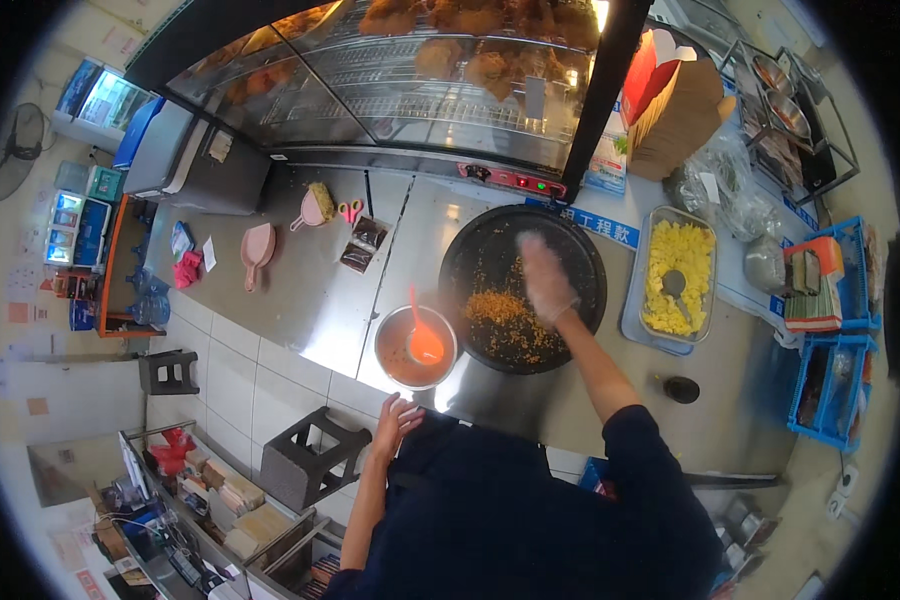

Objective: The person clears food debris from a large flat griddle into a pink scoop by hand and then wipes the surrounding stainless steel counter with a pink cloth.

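My right hand point(547, 285), in a clear plastic glove, is over the right part of a large round black pan point(590, 240). Its fingers look stretched out and hold nothing visible, though the glove blurs them. Orange-brown crumbs point(497, 308) lie heaped left of it and scattered across the pan. Bare and loosely open, my left hand point(398, 420) is by the counter's front edge, just below a steel bowl point(382, 350). An orange ladle point(425, 340) rests in that bowl, in a thin reddish mix.
Behind the pan stands a glass warming cabinet point(450, 150) with fried pieces on racks. Right of the pan is a tray of yellow food point(682, 270) with a dark scoop; a small dark cup point(681, 390) stands nearer. Pink scoops point(258, 252) and scissors point(350, 210) lie left.
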{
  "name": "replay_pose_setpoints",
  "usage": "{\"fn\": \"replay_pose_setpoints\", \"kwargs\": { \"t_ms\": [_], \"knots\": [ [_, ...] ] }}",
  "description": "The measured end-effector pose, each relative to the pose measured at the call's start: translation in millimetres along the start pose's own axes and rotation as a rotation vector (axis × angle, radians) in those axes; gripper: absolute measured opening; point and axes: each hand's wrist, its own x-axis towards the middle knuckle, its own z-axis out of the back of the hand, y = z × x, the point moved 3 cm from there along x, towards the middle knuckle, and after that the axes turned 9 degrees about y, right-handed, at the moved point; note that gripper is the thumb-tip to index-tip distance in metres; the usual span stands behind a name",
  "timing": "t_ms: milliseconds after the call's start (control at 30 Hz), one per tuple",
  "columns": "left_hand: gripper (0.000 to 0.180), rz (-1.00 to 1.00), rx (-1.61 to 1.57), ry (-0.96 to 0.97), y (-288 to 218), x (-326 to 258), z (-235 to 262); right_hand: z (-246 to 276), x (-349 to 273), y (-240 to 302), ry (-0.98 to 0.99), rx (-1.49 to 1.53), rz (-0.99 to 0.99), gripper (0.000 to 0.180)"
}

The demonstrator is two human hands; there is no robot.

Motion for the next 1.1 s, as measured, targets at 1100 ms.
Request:
{"fn": "replay_pose_setpoints", "kwargs": {
  "t_ms": [1100],
  "knots": [
    [0.056, 0.025, 0.561, 0.699, 53, 75, -399, -26, -77, 71, -0.433, 0.308, -0.265, 0.051]
  ]
}}
